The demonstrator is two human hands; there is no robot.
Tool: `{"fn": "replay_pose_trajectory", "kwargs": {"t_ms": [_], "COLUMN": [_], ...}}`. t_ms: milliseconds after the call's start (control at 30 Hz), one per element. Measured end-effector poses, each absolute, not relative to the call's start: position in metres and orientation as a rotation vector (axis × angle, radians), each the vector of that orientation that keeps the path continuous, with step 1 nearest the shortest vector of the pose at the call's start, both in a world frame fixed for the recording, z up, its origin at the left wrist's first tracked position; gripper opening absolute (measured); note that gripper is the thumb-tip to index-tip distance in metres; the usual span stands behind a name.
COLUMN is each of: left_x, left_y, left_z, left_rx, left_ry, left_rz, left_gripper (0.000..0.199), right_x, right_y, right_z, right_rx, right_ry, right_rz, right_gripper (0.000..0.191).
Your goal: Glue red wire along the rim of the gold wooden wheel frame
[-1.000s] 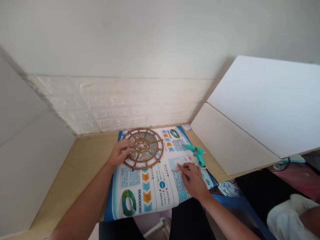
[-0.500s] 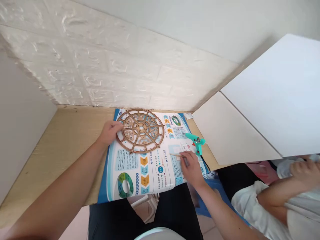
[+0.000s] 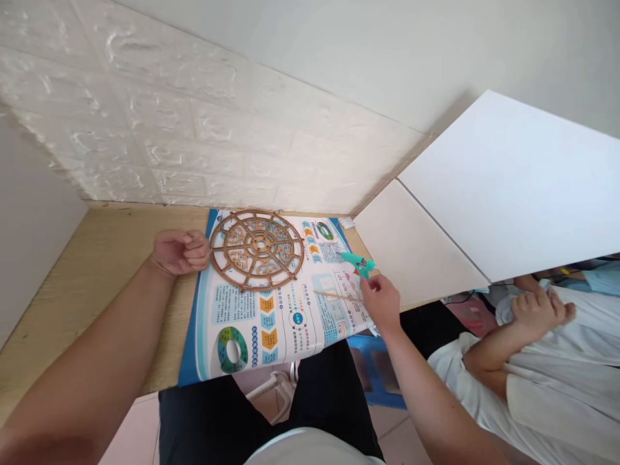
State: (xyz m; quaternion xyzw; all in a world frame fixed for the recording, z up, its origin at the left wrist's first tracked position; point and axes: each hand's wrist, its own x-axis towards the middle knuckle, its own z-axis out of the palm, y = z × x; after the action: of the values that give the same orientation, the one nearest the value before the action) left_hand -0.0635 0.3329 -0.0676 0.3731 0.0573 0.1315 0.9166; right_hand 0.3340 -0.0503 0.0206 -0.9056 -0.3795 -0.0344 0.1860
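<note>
Left hand (image 3: 182, 252) kinda fisted beside brown openwork wheel (image 3: 255, 243), right hand (image 3: 382, 301) at teal glue gun (image 3: 355, 260) — can't tell if it's gripping

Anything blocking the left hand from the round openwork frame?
Nothing visible. The left hand is right beside the frame's left rim; contact unclear. The glue gun and thin stick lie beyond the frame's right side.

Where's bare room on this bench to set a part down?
Two patches: bare wood between the left panel and the poster, though the left forearm crosses over it; and the poster's near-left part, between the wheel and the near edge. Crowded: poster's right side, with glue gun, stick and right hand.
</note>
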Motion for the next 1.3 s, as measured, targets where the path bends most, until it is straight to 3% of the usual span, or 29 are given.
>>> {"fn": "replay_pose_trajectory", "kwargs": {"t_ms": [300,467,700,867,1067,1200,1300], "left_x": [-0.063,-0.062,-0.065,-0.068,-0.062,-0.050,-0.039], "left_y": [0.325,0.325,0.323,0.317,0.307,0.300,0.293], "left_z": [-0.071,-0.077,-0.076,-0.064,-0.046,-0.031,-0.018], "left_rx": [0.739,0.730,0.699,0.657,0.581,0.565,0.597], "left_ry": [-0.043,-0.016,0.158,0.401,0.741,0.830,0.809], "left_rz": [-0.086,-0.146,-0.222,-0.214,-0.128,-0.119,-0.157], "left_gripper": [0.030,0.027,0.024,0.022,0.025,0.025,0.040], "right_x": [0.365,0.367,0.324,0.275,0.254,0.263,0.268], "right_y": [-0.008,-0.001,0.015,0.052,0.079,0.083,0.085], "right_z": [0.041,0.076,0.129,0.115,0.072,0.064,0.060], "right_rx": [-2.649,-2.581,-2.179,-1.701,-1.336,-1.272,-1.189], "right_ry": [-0.958,-1.070,-1.740,-2.307,-2.644,-2.664,-2.652], "right_rz": [0.390,0.340,0.608,0.907,0.477,0.474,0.464], "right_gripper": [0.034,0.033,0.035,0.013,0.015,0.013,0.010]}}
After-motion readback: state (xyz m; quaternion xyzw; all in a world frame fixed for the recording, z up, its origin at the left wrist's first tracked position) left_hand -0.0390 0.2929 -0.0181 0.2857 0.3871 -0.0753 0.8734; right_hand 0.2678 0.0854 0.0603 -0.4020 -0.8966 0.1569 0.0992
